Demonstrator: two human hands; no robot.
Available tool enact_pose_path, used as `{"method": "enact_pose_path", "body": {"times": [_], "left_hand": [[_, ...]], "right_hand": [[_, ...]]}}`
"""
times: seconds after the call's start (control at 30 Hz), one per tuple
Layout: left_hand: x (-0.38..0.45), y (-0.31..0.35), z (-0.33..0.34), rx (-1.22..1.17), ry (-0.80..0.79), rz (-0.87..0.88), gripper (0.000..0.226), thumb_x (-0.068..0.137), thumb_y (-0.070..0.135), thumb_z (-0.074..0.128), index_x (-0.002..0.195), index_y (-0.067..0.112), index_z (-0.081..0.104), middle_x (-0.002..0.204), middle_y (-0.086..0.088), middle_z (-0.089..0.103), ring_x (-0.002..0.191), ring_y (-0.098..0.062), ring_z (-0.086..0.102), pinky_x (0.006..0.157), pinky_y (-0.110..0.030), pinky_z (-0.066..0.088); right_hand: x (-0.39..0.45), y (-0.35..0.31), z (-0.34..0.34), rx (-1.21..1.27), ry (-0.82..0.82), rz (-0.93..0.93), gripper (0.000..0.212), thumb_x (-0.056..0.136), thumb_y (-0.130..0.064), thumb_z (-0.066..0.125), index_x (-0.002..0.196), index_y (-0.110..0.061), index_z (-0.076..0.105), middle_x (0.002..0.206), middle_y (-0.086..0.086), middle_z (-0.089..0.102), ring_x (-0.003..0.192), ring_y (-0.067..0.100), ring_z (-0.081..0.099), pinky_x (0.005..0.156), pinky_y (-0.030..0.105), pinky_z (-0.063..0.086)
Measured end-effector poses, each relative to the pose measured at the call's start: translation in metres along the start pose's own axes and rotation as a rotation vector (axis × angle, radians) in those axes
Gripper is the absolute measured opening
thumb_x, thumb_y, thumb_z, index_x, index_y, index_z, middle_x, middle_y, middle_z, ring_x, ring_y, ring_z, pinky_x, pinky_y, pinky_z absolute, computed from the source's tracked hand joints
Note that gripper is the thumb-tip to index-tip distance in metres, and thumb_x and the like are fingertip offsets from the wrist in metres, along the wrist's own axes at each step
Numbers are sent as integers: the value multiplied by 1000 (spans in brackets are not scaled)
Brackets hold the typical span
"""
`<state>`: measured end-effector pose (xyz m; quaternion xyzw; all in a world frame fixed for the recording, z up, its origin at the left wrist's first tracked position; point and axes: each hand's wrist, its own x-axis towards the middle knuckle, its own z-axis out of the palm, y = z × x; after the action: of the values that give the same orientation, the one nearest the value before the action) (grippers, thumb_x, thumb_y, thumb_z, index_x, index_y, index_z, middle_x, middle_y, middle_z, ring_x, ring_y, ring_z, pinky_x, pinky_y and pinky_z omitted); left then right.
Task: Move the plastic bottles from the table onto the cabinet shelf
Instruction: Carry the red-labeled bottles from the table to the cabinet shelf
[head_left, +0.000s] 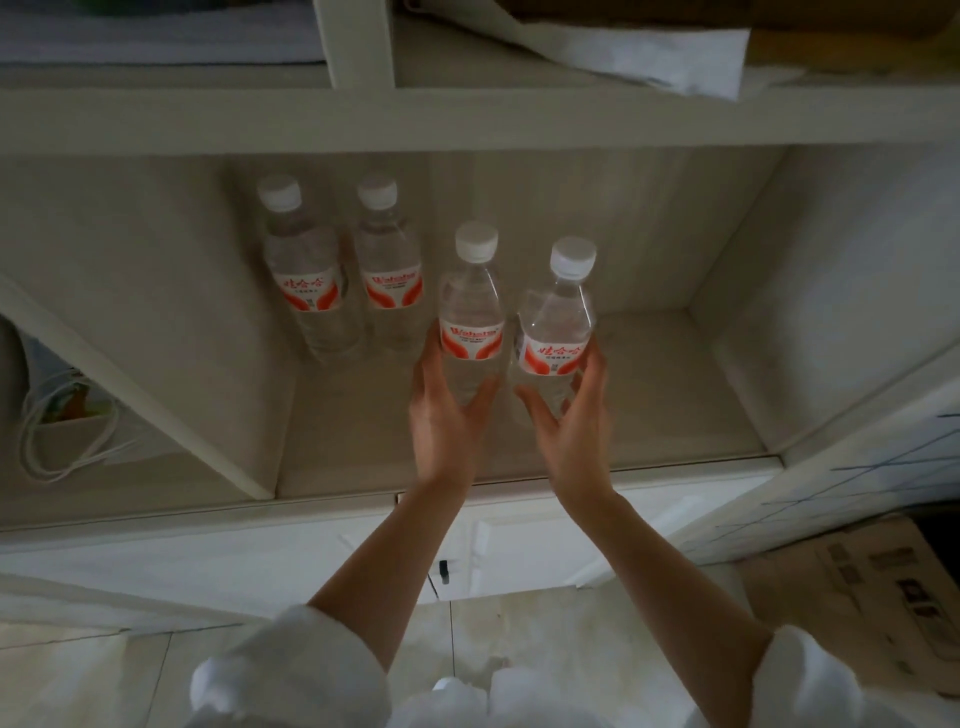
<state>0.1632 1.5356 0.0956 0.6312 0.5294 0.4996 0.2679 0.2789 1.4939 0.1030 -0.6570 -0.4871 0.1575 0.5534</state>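
Note:
Two clear plastic water bottles with white caps and red labels stand at the back of the cabinet shelf (649, 415): one on the left (304, 280), one beside it (387, 270). In front of them, my left hand (447, 410) is wrapped around the lower part of a third bottle (471, 312). My right hand (571, 415) grips a fourth bottle (558, 322) just to its right. Both held bottles are upright over the shelf; whether their bases touch it I cannot tell.
A white divider panel (156, 374) bounds the shelf on the left, with a white cord (57, 431) in the compartment beyond. The right cabinet wall (831, 291) closes the other side. Folded white cloth (649, 47) lies on the upper shelf. Cardboard with print (872, 582) lies on the floor at the right.

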Motion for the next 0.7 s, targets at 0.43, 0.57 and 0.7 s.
{"method": "enact_pose_path", "body": {"times": [0.43, 0.57, 0.7], "left_hand": [[41, -1, 40, -12, 9, -66, 84, 87, 23, 71, 153, 21, 19, 156, -2, 32, 142, -14, 32, 113, -24, 28], [43, -2, 41, 25, 33, -55, 83, 88, 23, 70, 153, 19, 18, 156, -6, 31, 142, -18, 32, 115, -28, 28], [49, -5, 43, 38, 50, -64, 83, 89, 27, 69, 153, 20, 17, 156, -7, 31, 143, -19, 32, 117, -37, 31]], "right_hand": [[57, 17, 17, -50, 18, -56, 85, 79, -15, 75, 146, -4, 24, 143, 14, 43, 132, 24, 44, 108, 39, 40], [67, 17, 20, -40, -15, -72, 85, 81, -14, 73, 147, -4, 21, 144, 15, 40, 133, 23, 42, 108, 30, 37], [76, 20, 24, -38, -23, -83, 83, 81, -12, 72, 146, -1, 21, 143, 16, 41, 131, 22, 43, 103, 9, 33]]}}
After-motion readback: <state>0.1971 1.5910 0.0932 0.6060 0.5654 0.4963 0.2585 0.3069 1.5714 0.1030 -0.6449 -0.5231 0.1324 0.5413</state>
